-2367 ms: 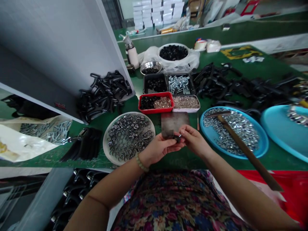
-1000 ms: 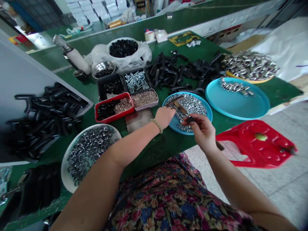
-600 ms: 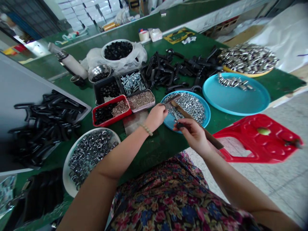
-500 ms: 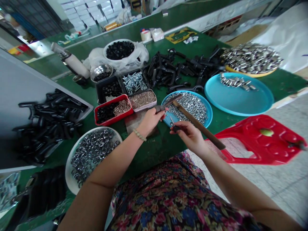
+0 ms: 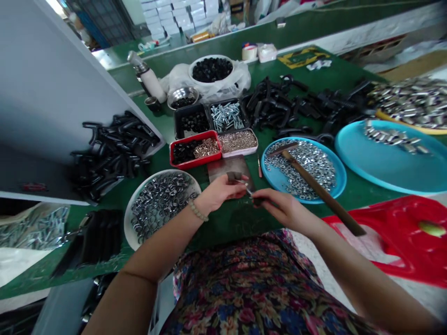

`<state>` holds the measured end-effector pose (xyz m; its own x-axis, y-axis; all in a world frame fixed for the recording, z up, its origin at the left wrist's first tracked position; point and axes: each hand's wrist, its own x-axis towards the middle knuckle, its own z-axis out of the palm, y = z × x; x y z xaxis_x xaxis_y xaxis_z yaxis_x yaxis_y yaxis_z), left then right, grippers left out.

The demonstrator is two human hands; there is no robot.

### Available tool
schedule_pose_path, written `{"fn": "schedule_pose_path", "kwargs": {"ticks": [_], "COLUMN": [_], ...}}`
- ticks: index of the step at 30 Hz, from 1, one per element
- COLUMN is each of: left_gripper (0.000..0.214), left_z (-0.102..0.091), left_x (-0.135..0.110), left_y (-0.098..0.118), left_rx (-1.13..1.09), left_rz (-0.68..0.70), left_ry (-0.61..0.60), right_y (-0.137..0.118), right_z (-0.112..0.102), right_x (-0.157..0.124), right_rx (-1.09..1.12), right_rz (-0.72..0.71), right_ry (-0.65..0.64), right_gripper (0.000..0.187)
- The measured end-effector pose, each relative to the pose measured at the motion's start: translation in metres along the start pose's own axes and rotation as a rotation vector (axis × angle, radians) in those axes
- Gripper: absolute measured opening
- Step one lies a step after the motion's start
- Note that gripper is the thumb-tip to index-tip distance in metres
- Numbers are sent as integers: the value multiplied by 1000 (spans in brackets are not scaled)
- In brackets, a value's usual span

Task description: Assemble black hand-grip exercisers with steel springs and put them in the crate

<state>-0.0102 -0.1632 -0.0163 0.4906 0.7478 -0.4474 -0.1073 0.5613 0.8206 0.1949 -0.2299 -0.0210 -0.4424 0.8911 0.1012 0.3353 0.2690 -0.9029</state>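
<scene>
Above the green bench, my two hands meet in front of the body. My right hand (image 5: pixel 279 207) is closed in a pinch on a thin silvery bolt (image 5: pixel 249 190) with a dark end, partly hidden by the fingers. My left hand (image 5: pixel 223 190), with a grey cover on one finger, is closed at the bolt's other end. What small piece its fingertips hold, if any, cannot be made out. Behind the left hand lies a flat metal plate (image 5: pixel 226 168). Right of the hands stands a blue tray (image 5: pixel 340 186) of small silvery nuts (image 5: pixel 310 160).
A hammer (image 5: pixel 321 188) lies across the blue tray, its handle sticking out towards me. A white bowl (image 5: pixel 131 218) of metal rings sits left. Behind are a red tin (image 5: pixel 195 163), screws (image 5: pixel 226 116) and black handles (image 5: pixel 272 104). A red plastic stool (image 5: pixel 401 251) stands right.
My left hand has moved away from the nut tray and come together with the right hand at the bolt. The view has swung to the left.
</scene>
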Motion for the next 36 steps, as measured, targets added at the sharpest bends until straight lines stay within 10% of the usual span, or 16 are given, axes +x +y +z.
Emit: {"fn": "schedule_pose_path", "kwargs": {"ticks": [3,6,13,23,27,33,36], "left_gripper": [28,16,30,21,29,31,45], "left_z": [-15,-17,-13,-11,-43,-192,-240], "left_x": [-9,-20,-41,-58,-66,-54,-46], "left_y": [12,23,26,36,50,83,85], "left_rx": [187,263,454,649,632,932,853], "left_rz": [-34,172,625,582,431,218,159], "left_ry": [-131,-177,143,29,-165,1210,1342], "right_y": [-4,-2,-4,18,32,21,12], "right_z": [1,15,38,41,41,39,42], "right_x": [5,15,31,33,30,34,35], "right_rx": [-68,328,900,753,659,586,529], "right_rz": [-48,35,217,201,222,194,150], "right_ry": [-120,36,171,163,150,182,146], "right_gripper": [27,17,27,23,24,23,20]}}
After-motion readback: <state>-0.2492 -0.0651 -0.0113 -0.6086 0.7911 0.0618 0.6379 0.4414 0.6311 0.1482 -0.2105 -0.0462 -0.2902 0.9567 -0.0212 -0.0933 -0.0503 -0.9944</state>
